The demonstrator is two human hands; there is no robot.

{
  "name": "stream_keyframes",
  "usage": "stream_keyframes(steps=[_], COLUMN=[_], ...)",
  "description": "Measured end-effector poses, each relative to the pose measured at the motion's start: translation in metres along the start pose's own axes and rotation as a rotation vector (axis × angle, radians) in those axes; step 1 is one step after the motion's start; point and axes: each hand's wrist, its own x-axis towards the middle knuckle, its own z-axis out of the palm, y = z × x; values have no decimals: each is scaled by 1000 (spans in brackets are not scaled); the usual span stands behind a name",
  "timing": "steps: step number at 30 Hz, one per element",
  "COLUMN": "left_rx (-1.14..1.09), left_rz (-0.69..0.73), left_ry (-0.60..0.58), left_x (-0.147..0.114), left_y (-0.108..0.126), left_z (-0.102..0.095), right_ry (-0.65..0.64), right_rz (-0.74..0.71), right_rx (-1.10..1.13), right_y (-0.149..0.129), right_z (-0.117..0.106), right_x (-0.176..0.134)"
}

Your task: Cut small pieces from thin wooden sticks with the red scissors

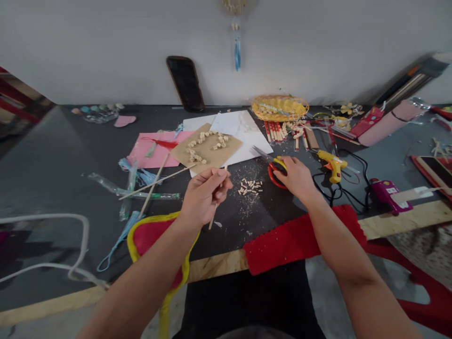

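Note:
A thin wooden stick is pinched in my left hand, its lower end showing below the fingers. My right hand has its fingers at the red and yellow handles of the scissors, which lie on the dark table with their blades pointing up and left. Between my hands sits a small pile of short cut stick pieces, with crumbs around it. Beyond my left hand, a brown card bears clusters of joined small pieces. Two more thin sticks cross to the left.
A yellow glue gun with a black cord lies at right, near a purple box. A yellow basket and a leaning phone stand at the back. Red cloth hangs over the front edge. Blue tassels lie left.

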Motion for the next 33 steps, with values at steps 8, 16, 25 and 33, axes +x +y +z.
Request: stream_keyframes(steps=[8,16,25,33], left_rx=[178,513,702,765], left_rz=[274,480,511,559], left_ry=[7,85,23,1], left_x=[-6,-9,-8,-8], left_y=[0,-2,-9,-6], left_z=[-2,-5,-12,-10], right_ry=[128,-20,-94,-126], right_rz=[-124,-547,-600,-611], right_rx=[837,499,470,471], right_y=[-24,-47,-50,-51], right_z=[-10,-15,-10,-9], right_x=[-11,-31,-31,-33])
